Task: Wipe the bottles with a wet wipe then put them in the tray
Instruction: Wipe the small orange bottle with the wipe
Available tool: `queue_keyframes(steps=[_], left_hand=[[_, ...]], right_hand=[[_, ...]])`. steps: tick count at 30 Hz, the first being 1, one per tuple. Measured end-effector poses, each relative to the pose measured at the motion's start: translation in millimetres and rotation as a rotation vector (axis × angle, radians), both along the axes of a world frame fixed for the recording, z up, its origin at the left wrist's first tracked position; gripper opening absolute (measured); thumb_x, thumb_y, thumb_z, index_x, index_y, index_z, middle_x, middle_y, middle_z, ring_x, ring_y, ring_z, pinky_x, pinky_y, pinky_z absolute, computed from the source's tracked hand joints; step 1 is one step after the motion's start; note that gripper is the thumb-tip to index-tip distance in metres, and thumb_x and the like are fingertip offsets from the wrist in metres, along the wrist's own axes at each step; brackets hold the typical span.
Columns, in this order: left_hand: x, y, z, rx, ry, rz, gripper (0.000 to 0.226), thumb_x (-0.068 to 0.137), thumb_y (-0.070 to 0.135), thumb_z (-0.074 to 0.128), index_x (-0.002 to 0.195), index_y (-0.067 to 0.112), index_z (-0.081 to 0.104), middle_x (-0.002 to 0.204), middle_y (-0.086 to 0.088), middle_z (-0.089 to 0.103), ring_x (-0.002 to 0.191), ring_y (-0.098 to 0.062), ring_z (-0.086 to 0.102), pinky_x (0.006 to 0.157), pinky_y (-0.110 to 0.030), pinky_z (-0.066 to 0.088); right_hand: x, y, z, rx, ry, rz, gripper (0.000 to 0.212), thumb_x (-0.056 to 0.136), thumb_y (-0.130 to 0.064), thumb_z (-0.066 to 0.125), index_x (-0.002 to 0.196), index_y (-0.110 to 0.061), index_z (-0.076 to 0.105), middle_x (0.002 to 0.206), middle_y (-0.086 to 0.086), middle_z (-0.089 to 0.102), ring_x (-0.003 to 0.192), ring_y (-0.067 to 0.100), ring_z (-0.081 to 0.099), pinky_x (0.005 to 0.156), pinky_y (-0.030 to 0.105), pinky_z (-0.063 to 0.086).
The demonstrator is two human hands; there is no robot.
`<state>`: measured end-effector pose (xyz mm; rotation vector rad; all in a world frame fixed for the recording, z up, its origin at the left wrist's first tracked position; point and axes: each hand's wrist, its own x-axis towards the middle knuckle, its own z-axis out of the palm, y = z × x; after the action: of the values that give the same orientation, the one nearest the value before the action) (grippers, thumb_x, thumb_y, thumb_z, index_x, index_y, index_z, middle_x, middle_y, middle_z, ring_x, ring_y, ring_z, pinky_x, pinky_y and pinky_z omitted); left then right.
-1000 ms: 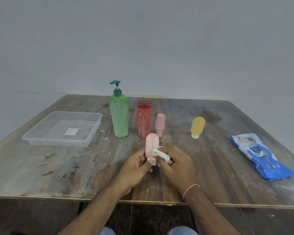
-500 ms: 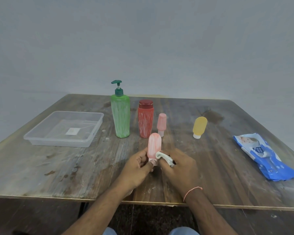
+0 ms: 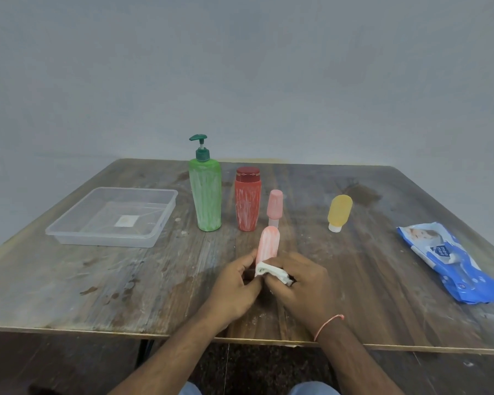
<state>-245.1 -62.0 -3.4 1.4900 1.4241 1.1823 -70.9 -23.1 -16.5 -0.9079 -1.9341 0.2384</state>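
My left hand [image 3: 234, 283] grips the lower end of a small pink bottle [image 3: 268, 243], held upright above the table's front middle. My right hand [image 3: 300, 280] pinches a crumpled white wet wipe [image 3: 270, 271] against the bottle's base. Behind them stand a green pump bottle [image 3: 205, 195], a red bottle [image 3: 247, 202] and a second small pink bottle [image 3: 274, 206], all streaked white. A yellow bottle [image 3: 339, 212] stands cap-down to the right. The clear plastic tray [image 3: 69, 238] sits at the left with no bottle in it.
A blue wet-wipe pack [image 3: 451, 260] lies near the table's right edge. The wooden table [image 3: 97, 286] is stained and scuffed, and its front edge runs just below my wrists. A plain grey wall stands behind.
The wipe in my right hand has slid down the pink bottle from its middle to its base. My left hand keeps its grip on the bottle.
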Motion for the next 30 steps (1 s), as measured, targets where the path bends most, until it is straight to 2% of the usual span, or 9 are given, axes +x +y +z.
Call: queue_keyframes(steps=[4,8,11,15,19,22,26,28,30], left_hand=[[1.7,0.4,1.3,0.016,-0.011,0.020,0.063,0.099,-0.004,0.066,0.147,0.036,0.057,0.130,0.027,0.071,0.125,0.005,0.064,0.101,-0.014,0.050],[2.0,-0.8,-1.1,0.033,0.006,0.034,0.065,0.096,-0.005,0.068,0.150,0.030,0.058,0.133,0.023,0.071,0.127,0.002,0.064,0.108,-0.022,0.050],[2.9,-0.5,-1.0,0.035,0.007,0.043,0.065,0.096,-0.007,0.067,0.151,0.028,0.057,0.129,0.027,0.071,0.124,0.005,0.064,0.105,-0.017,0.050],[4.3,0.2,-2.5,0.028,0.007,0.066,0.063,0.098,-0.001,0.069,0.152,0.031,0.056,0.127,0.023,0.074,0.120,0.000,0.068,0.105,-0.024,0.054],[7.3,-1.8,-0.1,0.048,0.069,0.064,0.071,0.094,-0.008,0.067,0.149,0.036,0.056,0.123,0.035,0.070,0.122,0.013,0.062,0.102,-0.009,0.048],[9.1,-1.7,-0.3,0.052,0.074,0.070,0.062,0.095,-0.005,0.067,0.143,0.034,0.063,0.113,0.032,0.075,0.113,0.009,0.068,0.096,-0.012,0.053],[9.4,-2.2,2.4,0.051,0.024,0.080,0.070,0.095,-0.005,0.070,0.146,0.041,0.057,0.124,0.034,0.071,0.120,0.009,0.065,0.102,-0.016,0.052],[9.6,-4.0,4.6,0.055,0.047,0.073,0.073,0.095,-0.005,0.070,0.139,0.051,0.054,0.118,0.043,0.068,0.119,0.015,0.063,0.097,-0.009,0.049],[9.0,-2.2,2.2,0.041,0.063,0.078,0.069,0.097,-0.003,0.069,0.133,0.054,0.056,0.114,0.040,0.071,0.115,0.011,0.066,0.093,-0.009,0.051]], right_hand=[[-3.1,0.0,-1.1,0.101,-0.032,-0.074,0.022,0.092,-0.036,0.074,0.112,-0.032,0.082,0.098,-0.014,0.075,0.079,0.004,0.069,0.066,0.027,0.057],[-2.8,1.0,-5.4,0.108,-0.040,-0.004,0.020,0.089,-0.030,0.077,0.108,-0.033,0.082,0.095,-0.014,0.074,0.078,0.006,0.069,0.063,0.032,0.058],[-2.1,1.3,-4.6,0.138,-0.068,-0.037,0.024,0.093,-0.035,0.073,0.115,-0.032,0.082,0.096,-0.012,0.074,0.077,0.008,0.070,0.063,0.027,0.058],[-2.1,1.5,-3.9,0.155,-0.057,-0.139,0.021,0.092,-0.037,0.072,0.108,-0.029,0.082,0.095,-0.011,0.074,0.073,0.009,0.069,0.059,0.027,0.056],[-4.1,2.9,-9.0,0.162,-0.090,-0.052,0.022,0.092,-0.033,0.075,0.112,-0.035,0.082,0.096,-0.010,0.075,0.076,0.010,0.071,0.061,0.032,0.058],[-2.9,1.3,-4.6,0.179,-0.095,-0.150,0.026,0.096,-0.040,0.071,0.116,-0.029,0.081,0.097,-0.009,0.076,0.073,0.012,0.071,0.059,0.027,0.057],[-4.5,-0.5,-4.5,0.181,-0.094,-0.128,0.020,0.094,-0.041,0.071,0.108,-0.032,0.082,0.097,-0.011,0.076,0.073,0.009,0.070,0.059,0.027,0.057],[-4.3,0.4,-7.2,0.181,-0.111,-0.093,0.022,0.093,-0.039,0.073,0.112,-0.032,0.082,0.100,-0.011,0.077,0.077,0.010,0.072,0.062,0.027,0.058],[-2.8,1.2,-5.8,0.190,-0.092,-0.137,0.025,0.094,-0.040,0.073,0.116,-0.029,0.082,0.101,-0.010,0.078,0.076,0.010,0.072,0.061,0.024,0.057]])
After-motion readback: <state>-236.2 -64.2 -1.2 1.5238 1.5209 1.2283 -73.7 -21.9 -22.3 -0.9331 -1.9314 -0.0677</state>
